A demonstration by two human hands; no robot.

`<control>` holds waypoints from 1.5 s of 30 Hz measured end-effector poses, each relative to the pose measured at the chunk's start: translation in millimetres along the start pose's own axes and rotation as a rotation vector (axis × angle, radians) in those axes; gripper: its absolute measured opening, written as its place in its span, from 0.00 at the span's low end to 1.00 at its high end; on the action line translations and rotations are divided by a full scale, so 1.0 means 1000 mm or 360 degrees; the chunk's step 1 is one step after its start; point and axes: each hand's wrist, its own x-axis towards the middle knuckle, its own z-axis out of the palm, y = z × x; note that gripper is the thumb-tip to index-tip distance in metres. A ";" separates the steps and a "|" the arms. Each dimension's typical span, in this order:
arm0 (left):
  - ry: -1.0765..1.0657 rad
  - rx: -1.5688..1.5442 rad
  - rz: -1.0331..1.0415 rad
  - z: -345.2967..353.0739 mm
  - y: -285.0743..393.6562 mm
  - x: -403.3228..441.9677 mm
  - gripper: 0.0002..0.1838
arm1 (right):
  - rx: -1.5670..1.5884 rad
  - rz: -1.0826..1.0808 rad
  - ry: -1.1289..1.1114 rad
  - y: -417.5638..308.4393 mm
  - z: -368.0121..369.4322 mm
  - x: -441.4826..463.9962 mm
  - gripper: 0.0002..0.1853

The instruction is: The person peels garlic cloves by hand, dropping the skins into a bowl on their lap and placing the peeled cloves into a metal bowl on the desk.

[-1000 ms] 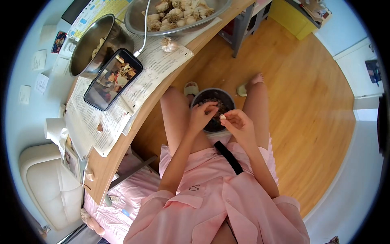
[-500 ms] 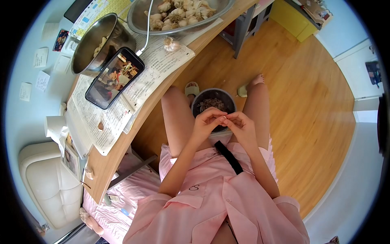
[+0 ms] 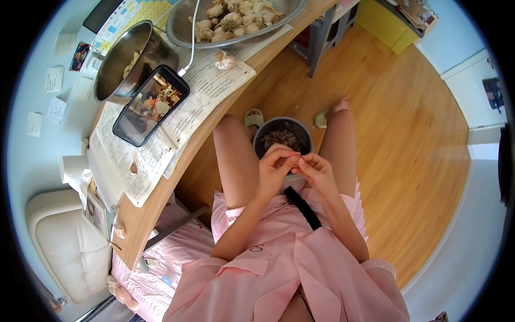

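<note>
My left hand [image 3: 274,165] and my right hand [image 3: 317,170] meet fingertip to fingertip over the near edge of a dark bin [image 3: 304,138]. Both are pinched round something small that the fingers mostly cover; a pale garlic clove showed there earlier. Dry peelings [image 3: 281,139] lie inside the bin, between my legs. On the desk a wide metal bowl [image 3: 179,33] holds garlic bulbs [image 3: 241,20], and one bulb [image 3: 225,60] sits on the papers. A deep steel pot [image 3: 115,67] contains pale cloves [image 3: 131,64].
A phone [image 3: 152,105] with a white cable leans against the pot, on printed papers [image 3: 201,91]. The wooden desk edge [image 3: 188,155] curves along my left. A tissue pack [image 3: 75,170] stands near the wall. A yellow box [image 3: 383,27] is at the upper right.
My hands, apart a second ago with the clove in the right fingers, have come together. The fingers now cover the clove, and more of the peelings in the bin shows.
</note>
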 end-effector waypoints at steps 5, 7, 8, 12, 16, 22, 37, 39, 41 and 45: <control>0.0038 0.0133 -0.0027 0.002 0.003 0.000 0.03 | 0.0213 0.0111 0.0109 0.006 0.001 -0.002 0.05; 0.0034 0.0167 -0.0050 0.001 0.003 0.002 0.03 | 0.0180 0.0064 0.0151 0.005 0.006 -0.003 0.06; 0.0027 0.0142 -0.0069 0.000 0.004 0.004 0.03 | 0.0117 0.0001 0.0172 0.004 0.011 -0.003 0.06; 0.0052 -0.0164 -0.0362 -0.002 0.020 0.008 0.04 | -0.0171 -0.0233 0.0084 -0.004 0.013 0.001 0.06; -0.0034 -0.0054 -0.0155 -0.012 0.020 0.012 0.05 | -0.0309 -0.0439 0.0014 -0.003 0.013 0.004 0.05; -0.0039 0.0103 -0.0020 -0.012 0.032 0.013 0.05 | -0.0166 -0.0408 0.0042 -0.008 0.028 -0.001 0.05; 0.0075 0.0049 0.0028 -0.017 0.025 0.006 0.05 | -0.0055 -0.0337 -0.0025 -0.004 0.034 -0.002 0.04; 0.0074 0.0036 0.0052 -0.016 0.028 0.006 0.05 | -0.0044 -0.0293 -0.0013 -0.005 0.035 -0.003 0.05; 0.0079 0.0037 0.0042 -0.015 0.028 0.006 0.05 | -0.0039 -0.0282 -0.0003 -0.005 0.036 -0.004 0.06; 0.0080 0.0061 0.0038 -0.012 0.032 0.006 0.05 | -0.0016 -0.0269 0.0082 -0.004 0.037 -0.007 0.08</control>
